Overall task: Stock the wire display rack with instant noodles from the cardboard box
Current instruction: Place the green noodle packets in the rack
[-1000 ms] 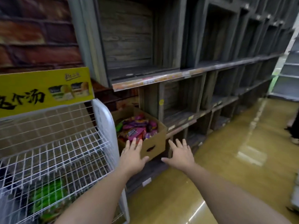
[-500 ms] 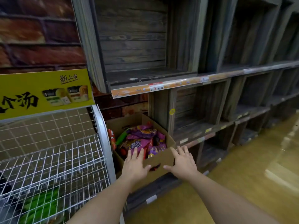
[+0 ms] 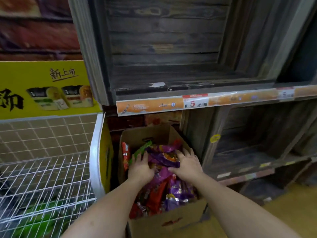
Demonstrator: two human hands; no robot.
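The left hand (image 3: 140,166) and the right hand (image 3: 187,164) are seen inside an open cardboard box (image 3: 164,222), both laid palm down with the fingers fairly straight and spread. A purple noodle packet (image 3: 163,156) on top of the pile is touched at its left edge by the left hand and at its right edge by the right hand, so that it is framed between them. The right thumb is stretched along the packet's near edge. Whether the packet is lifted clear of the pile cannot be told. Under and around it the box is filled with more noodle packets (image 3: 163,194) in purple, red and green, loosely heaped. The box is placed low down, just right of the wire display rack (image 3: 42,177), whose white side frame is close beside the box's left wall. Green packets (image 3: 34,222) are seen through the wires on a lower tier of the rack. A yellow sign (image 3: 42,86) with black characters and pictured products is fixed across the rack's top. Behind and right of the box, dark wooden shelving (image 3: 163,48) is seen, with an orange price strip (image 3: 195,103) along the shelf edge above the box
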